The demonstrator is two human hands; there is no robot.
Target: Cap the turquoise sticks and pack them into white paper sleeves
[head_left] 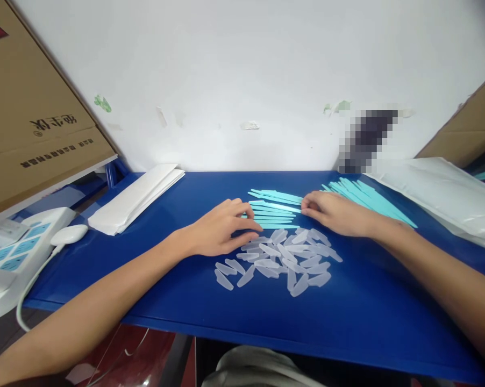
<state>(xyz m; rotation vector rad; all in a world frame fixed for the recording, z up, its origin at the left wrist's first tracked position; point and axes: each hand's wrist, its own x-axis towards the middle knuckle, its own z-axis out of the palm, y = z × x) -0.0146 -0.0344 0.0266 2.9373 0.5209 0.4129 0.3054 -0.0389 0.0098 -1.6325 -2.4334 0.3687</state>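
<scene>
Slim turquoise sticks [272, 219], shaped like eyebrow razors, lie side by side in a row at the middle of the blue table. My left hand [226, 228] rests at their left ends, its fingers curved and apart, the fingertips touching or just over them. At the right ends, the thumb and fingers of my right hand [333, 212] pinch the tip of one brighter turquoise stick [283, 207] lying across the row. In front of the row is a loose heap of translucent blade-shaped plastic covers [285, 255]. Behind my right hand fans a second pile of turquoise sticks [367, 199].
A folded white paper stack [135, 199] lies at the back left of the blue table [165, 295]. Further left are a white power strip [28, 247] with a plugged cable and a cardboard box [36, 107]. A clear plastic bag [448, 193] lies right; a white wall stands behind.
</scene>
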